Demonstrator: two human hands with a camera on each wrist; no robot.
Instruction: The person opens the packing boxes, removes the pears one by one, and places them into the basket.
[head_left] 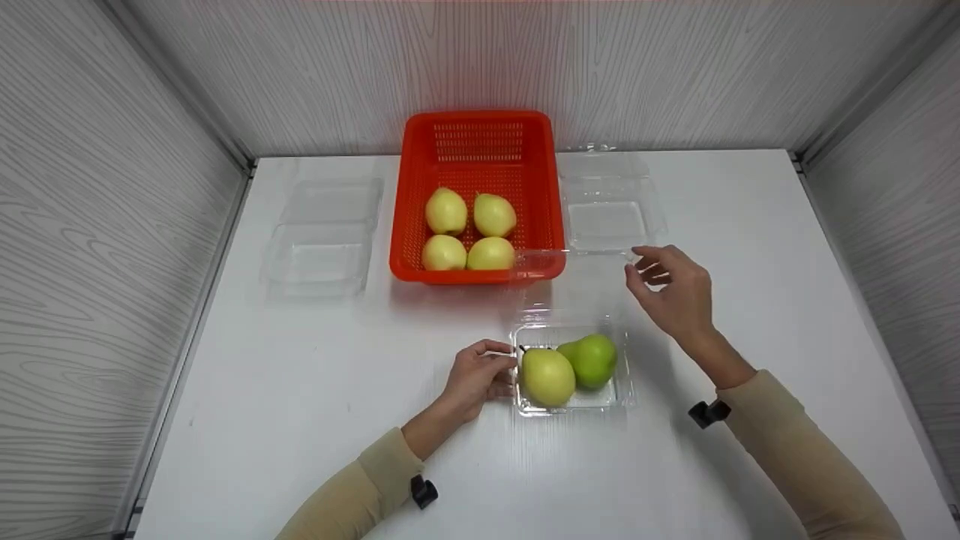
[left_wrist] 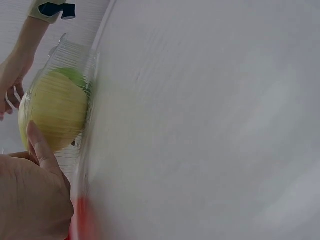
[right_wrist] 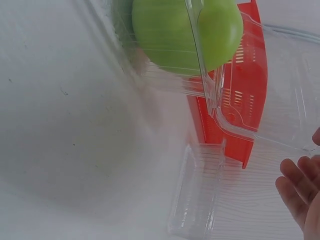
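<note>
A clear plastic clamshell box (head_left: 574, 409) lies on the table with its lid (head_left: 581, 285) raised on the far side. Inside, a yellow pear (head_left: 549, 377) sits to the left of a green pear (head_left: 595, 361). My left hand (head_left: 476, 379) holds the box's left rim; the left wrist view shows one finger (left_wrist: 44, 150) along the outer wall. Higher up, my right hand (head_left: 675, 291) pinches the lid's right corner between thumb and fingertips. Through the clear lid, the right wrist view shows part of the red basket (right_wrist: 240, 95).
The red basket (head_left: 551, 195) stands at the back middle with several yellow pears (head_left: 495, 216) in it. One open clear box (head_left: 319, 240) lies left of it, another open clear box (head_left: 606, 199) right of it. Wood-grain walls (head_left: 315, 75) border the table.
</note>
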